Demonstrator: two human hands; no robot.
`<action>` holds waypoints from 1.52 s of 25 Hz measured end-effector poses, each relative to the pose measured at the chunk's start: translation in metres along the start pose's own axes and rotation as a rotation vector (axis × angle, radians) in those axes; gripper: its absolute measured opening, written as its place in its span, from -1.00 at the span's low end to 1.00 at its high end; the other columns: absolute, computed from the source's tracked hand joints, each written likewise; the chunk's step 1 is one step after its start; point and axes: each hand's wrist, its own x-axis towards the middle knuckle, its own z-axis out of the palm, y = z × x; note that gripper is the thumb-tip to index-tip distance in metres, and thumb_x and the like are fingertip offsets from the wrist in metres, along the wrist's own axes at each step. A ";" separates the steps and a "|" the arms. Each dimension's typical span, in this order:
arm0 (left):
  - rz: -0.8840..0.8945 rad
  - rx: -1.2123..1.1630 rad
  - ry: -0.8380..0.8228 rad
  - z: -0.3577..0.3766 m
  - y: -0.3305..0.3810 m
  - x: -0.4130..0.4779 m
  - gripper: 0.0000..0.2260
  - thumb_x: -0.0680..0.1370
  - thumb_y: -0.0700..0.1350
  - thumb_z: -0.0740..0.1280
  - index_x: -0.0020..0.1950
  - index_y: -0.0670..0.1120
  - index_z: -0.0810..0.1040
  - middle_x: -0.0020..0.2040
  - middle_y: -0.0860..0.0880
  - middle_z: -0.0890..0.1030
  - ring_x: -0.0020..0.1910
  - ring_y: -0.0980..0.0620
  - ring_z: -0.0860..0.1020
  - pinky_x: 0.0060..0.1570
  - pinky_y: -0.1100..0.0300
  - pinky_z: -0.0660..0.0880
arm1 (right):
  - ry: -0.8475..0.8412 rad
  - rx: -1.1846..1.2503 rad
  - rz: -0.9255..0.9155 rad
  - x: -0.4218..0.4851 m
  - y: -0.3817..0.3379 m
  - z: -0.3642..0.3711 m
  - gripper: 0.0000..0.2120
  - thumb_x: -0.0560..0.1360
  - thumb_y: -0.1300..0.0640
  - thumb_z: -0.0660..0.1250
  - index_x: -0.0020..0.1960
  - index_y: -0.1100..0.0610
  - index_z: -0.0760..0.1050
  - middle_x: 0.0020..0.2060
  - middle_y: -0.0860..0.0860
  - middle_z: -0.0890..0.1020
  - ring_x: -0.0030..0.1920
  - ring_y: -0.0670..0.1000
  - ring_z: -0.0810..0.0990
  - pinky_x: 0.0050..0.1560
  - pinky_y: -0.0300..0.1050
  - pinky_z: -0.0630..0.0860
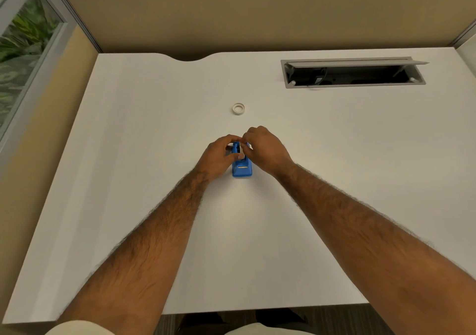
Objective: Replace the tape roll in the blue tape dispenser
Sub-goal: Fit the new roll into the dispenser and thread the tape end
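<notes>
The blue tape dispenser (242, 169) stands on the white desk (154, 180), its cutter end toward me. My left hand (219, 157) grips its left side. My right hand (265, 149) curls over its far top end, fingertips pinched on something small at the roll slot; what they hold is hidden. A white tape roll (238, 109) lies flat on the desk, a short way beyond both hands, untouched.
An open cable hatch (353, 73) with a raised lid is set into the desk at the back right. Tan partition walls close the desk at the back and left. A window (23, 43) is at the far left.
</notes>
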 end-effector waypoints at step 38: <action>0.010 -0.011 0.056 -0.001 0.005 0.008 -0.86 0.63 -0.05 0.31 0.13 -0.07 0.57 0.09 -0.01 0.64 0.03 0.03 0.61 0.05 0.21 0.53 | 0.056 -0.028 0.048 -0.026 -0.014 0.010 -0.85 0.58 0.15 0.25 -0.09 0.17 0.55 -0.23 0.05 0.59 -0.22 0.05 0.51 -0.28 -0.11 0.37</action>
